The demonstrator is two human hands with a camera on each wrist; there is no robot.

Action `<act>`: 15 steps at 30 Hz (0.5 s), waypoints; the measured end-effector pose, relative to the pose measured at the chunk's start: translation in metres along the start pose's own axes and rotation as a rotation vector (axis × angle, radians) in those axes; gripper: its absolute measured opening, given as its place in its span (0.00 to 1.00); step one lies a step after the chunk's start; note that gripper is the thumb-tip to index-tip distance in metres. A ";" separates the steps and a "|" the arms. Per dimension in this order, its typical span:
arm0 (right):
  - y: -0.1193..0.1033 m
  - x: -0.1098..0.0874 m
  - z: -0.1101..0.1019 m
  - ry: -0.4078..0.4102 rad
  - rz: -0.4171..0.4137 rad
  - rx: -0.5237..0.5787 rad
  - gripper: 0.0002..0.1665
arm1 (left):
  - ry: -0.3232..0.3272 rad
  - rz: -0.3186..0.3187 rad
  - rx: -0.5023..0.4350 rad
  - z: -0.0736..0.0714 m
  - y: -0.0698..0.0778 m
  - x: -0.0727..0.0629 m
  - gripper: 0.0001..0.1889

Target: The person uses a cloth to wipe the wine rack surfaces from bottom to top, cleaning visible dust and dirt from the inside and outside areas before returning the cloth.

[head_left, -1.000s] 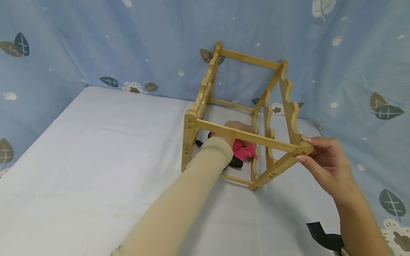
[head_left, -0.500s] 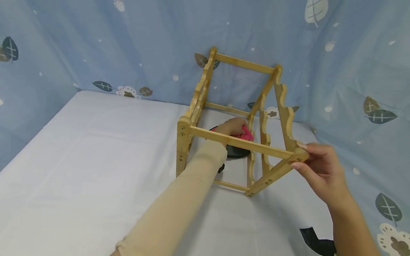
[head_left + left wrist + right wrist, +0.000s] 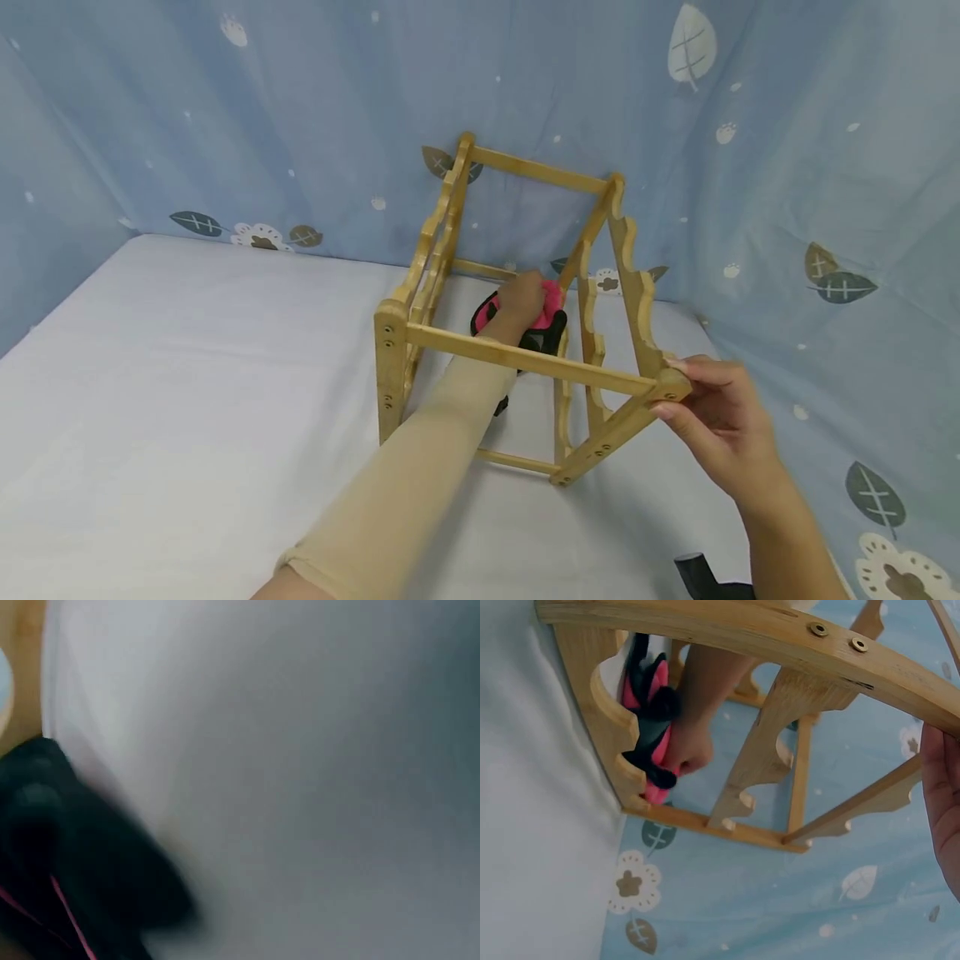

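Note:
A wooden rack (image 3: 525, 360) with scalloped side rails stands on the white surface. Through its frame reaches my left hand (image 3: 519, 302), curled round a pink and black soft fabric item (image 3: 553, 302) with dark straps. The item lies low inside the rack, near its far end; its exact kind is hidden by the hand. Blurred black fabric (image 3: 97, 847) with pink edging fills the lower left of the left wrist view. My right hand (image 3: 723, 425) pinches the rack's near right top corner between thumb and fingers. From the right wrist view, the item (image 3: 658, 746) sits against a scalloped rail.
A blue curtain (image 3: 330, 117) with leaf and paw prints hangs behind and at both sides. The white surface (image 3: 225, 400) extends to the left and front of the rack. A black strap (image 3: 701, 577) dangles from the right wrist.
My left hand has carried the pink and black item farther back inside the rack. The right hand keeps its hold on the corner. The head view has shifted, moving the scene left and down.

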State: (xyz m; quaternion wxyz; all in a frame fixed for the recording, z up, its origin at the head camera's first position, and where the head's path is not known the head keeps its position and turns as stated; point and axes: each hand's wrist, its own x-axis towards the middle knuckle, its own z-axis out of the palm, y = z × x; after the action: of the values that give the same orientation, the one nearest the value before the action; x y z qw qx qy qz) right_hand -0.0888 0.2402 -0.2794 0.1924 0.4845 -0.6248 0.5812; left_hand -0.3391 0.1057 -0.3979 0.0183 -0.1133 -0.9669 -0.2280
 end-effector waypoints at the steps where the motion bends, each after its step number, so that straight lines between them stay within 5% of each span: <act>1: 0.000 -0.001 0.000 0.008 0.000 0.001 0.23 | 0.034 -0.031 0.002 -0.002 -0.003 0.001 0.11; 9: -0.002 -0.005 -0.002 0.029 -0.008 0.001 0.23 | 0.218 -0.256 -0.132 -0.011 -0.027 -0.005 0.12; 15: 0.003 -0.004 -0.001 0.039 -0.019 0.007 0.24 | 0.643 -0.663 -0.459 -0.011 -0.051 -0.016 0.14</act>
State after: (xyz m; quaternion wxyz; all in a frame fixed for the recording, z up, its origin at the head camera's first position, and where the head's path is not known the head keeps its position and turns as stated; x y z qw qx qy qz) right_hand -0.0898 0.2425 -0.2838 0.2085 0.4796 -0.6143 0.5909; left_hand -0.3354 0.0532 -0.4120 0.2160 0.2740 -0.8214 -0.4511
